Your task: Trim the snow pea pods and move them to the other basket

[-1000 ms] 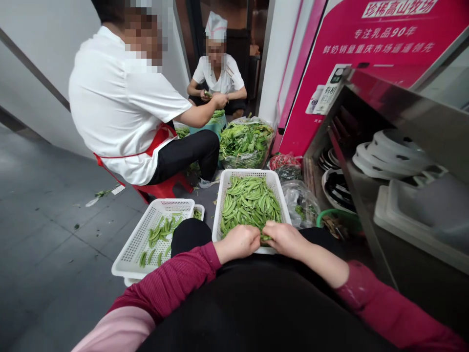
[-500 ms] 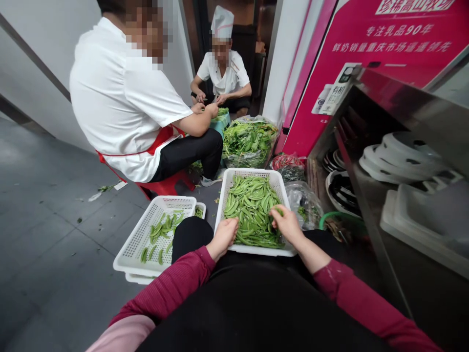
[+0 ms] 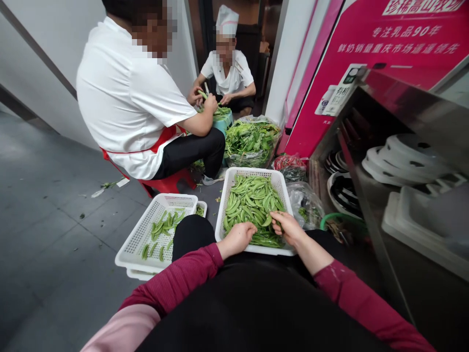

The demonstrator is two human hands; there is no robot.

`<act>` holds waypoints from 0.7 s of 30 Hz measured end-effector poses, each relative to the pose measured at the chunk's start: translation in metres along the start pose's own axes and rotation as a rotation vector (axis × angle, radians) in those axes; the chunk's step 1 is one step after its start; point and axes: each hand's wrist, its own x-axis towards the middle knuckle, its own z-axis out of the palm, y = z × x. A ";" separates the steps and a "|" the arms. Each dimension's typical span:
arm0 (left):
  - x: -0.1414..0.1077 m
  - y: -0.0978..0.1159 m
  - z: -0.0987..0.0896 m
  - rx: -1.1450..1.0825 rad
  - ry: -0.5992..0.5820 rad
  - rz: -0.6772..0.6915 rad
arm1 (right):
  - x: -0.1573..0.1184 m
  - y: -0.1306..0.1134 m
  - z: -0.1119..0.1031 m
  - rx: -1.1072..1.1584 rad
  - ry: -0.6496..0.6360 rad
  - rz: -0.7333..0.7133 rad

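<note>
On my lap rests a white perforated basket (image 3: pixel 221 215) heaped with green pea pods (image 3: pixel 252 195). My right hand (image 3: pixel 287 226) is closed at the basket's right side, with a pea pod (image 3: pixel 268 221) pinched between thumb and fingers. Over the near left part of the heap, my left hand (image 3: pixel 240 238) is closed, its fingertips pressed together and pointing at the right hand. Whatever it may hold is too small to make out. A narrow gap separates the two hands.
To my left, a second white basket (image 3: pixel 128 247) holds scattered pods and sits on another basket. Two people in white (image 3: pixel 128 88) sit ahead, working over greens. A bag of leafy greens (image 3: pixel 252 142) stands beyond my basket. At right are a metal shelf (image 3: pixel 384 225) and a green-rimmed container (image 3: pixel 330 217).
My left hand has moved right, from the basket's left edge towards my right hand. The right hand stays nearly in place, now showing a pod at its fingertips. The view has shifted slightly.
</note>
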 end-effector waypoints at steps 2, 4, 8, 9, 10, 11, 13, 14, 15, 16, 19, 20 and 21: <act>0.002 0.007 0.002 0.066 -0.016 0.104 | -0.012 -0.006 -0.001 0.314 -0.078 0.077; 0.003 0.015 0.003 0.129 -0.034 0.177 | -0.020 -0.011 0.002 0.570 -0.125 0.135; 0.000 0.025 0.000 0.209 -0.068 0.258 | -0.027 -0.019 0.007 0.582 -0.093 0.091; -0.001 0.027 -0.001 0.224 -0.080 0.269 | -0.027 -0.020 0.007 0.536 -0.075 0.067; -0.002 0.029 -0.002 0.244 -0.093 0.272 | -0.028 -0.021 0.008 0.486 -0.064 0.046; -0.003 0.030 -0.003 0.266 -0.107 0.271 | -0.028 -0.022 0.009 0.433 -0.063 0.031; -0.006 0.032 -0.003 0.299 -0.135 0.262 | -0.030 -0.024 0.010 0.336 -0.105 0.009; -0.006 0.032 -0.003 0.299 -0.148 0.259 | -0.031 -0.024 0.010 0.301 -0.150 -0.001; -0.006 0.031 -0.003 0.283 -0.150 0.254 | -0.032 -0.025 0.010 0.284 -0.206 -0.005; -0.005 0.029 -0.005 0.252 -0.131 0.235 | -0.033 -0.026 0.009 0.286 -0.269 -0.002; 0.002 0.018 -0.016 0.141 0.060 0.068 | -0.038 -0.027 0.002 0.381 -0.439 0.055; 0.005 0.014 -0.022 0.117 0.131 -0.001 | -0.040 -0.028 0.000 0.421 -0.475 0.078; 0.008 0.011 -0.027 0.105 0.180 -0.050 | -0.042 -0.028 -0.003 0.450 -0.498 0.097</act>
